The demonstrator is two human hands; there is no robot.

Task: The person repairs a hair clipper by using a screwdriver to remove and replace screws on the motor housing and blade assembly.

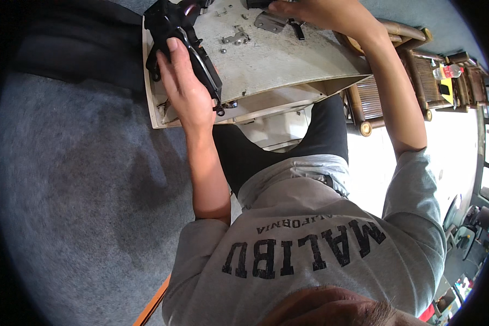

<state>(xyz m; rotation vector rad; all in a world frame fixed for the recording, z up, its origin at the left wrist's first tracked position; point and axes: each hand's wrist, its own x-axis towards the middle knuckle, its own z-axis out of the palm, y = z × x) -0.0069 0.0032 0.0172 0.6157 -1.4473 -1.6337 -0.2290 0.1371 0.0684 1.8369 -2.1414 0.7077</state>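
My left hand (189, 95) is closed around the near side of a black mechanical assembly (170, 24). This bulky part has a long dark bar and a bright metal rod along it, and rests at the left end of a worn white tabletop (277, 60). At the far right of the top, my right hand (331, 15) is bent over with its fingers together by a dark piece (258, 2); the upper picture edge cuts it off. Close to those fingers lie a grey metal plate (270, 23) and a small black part (296, 29).
Small metal brackets (237, 38) and a loose round bit (224, 51) lie mid-tabletop. Below the top is an open shelf (277, 100). Bamboo furniture (372, 100) stands to the right, with a bottle (447, 71) farther off. Black cloth (81, 41) hangs at the left.
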